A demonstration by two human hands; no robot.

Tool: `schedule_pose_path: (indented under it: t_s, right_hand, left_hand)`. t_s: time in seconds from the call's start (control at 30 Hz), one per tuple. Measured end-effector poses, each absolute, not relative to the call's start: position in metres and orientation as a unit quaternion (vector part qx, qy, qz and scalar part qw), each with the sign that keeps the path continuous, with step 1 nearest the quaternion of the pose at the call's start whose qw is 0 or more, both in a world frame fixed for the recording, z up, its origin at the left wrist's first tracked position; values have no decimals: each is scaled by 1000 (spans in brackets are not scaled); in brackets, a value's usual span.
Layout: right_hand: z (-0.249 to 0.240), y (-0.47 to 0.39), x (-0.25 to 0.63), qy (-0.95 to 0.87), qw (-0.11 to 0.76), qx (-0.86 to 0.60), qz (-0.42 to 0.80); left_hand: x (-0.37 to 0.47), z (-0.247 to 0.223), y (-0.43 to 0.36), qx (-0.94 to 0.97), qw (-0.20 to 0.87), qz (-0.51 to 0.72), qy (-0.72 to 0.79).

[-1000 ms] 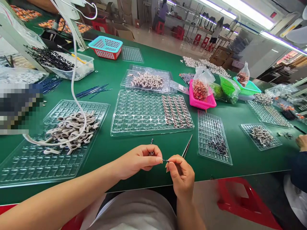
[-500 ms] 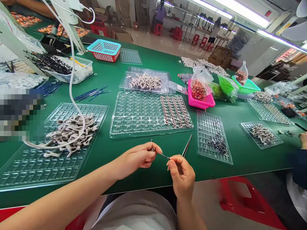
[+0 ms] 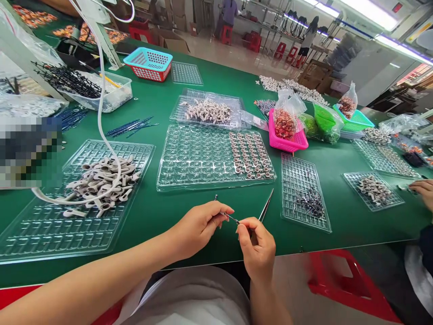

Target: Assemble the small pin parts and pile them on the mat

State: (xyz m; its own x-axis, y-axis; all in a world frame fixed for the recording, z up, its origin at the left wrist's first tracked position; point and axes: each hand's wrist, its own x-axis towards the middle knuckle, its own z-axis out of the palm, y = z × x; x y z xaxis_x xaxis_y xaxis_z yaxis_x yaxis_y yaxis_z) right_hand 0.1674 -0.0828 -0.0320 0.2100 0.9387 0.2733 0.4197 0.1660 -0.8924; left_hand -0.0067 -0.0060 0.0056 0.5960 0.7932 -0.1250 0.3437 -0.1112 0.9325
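Note:
My left hand (image 3: 203, 225) is closed in a pinch around a small part, mostly covered by the fingers. A dark tip (image 3: 215, 197) pokes up behind its knuckles. From these fingers a thin dark wire (image 3: 232, 219) reaches across to my right hand (image 3: 257, 246), whose thumb and forefinger are closed on its other end. Metal tweezers (image 3: 266, 205) lie on the table just behind my right hand. Beyond both hands lies a clear tray (image 3: 192, 158) with small ringed grey parts (image 3: 252, 155) filling its right-hand columns.
At left, a tray (image 3: 20, 241) carries a heap of grey shells (image 3: 104, 183), crossed by a white cable (image 3: 100, 90). Right of the tweezers is a tray of dark small parts (image 3: 309, 203). A pink basket (image 3: 287, 143) stands behind it. A co-worker's hand (image 3: 424, 189) is at far right.
My left hand has turned slightly, and its fingers now cover more of the small part. My right hand keeps its pinch. The co-worker's hand at far right reaches further in.

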Motion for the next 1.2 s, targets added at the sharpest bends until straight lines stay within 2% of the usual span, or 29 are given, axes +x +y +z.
schedule_pose_path:
  t_s: [0.6,1.2]
  right_hand:
    - [-30,-81,165,-604,482,-590,233]
    - [-30,-78,162,-633,465,-578,219]
  left_hand:
    - [-6,4,-7,734,512,206,397]
    - [-9,-12,-7,846,334,281,307]
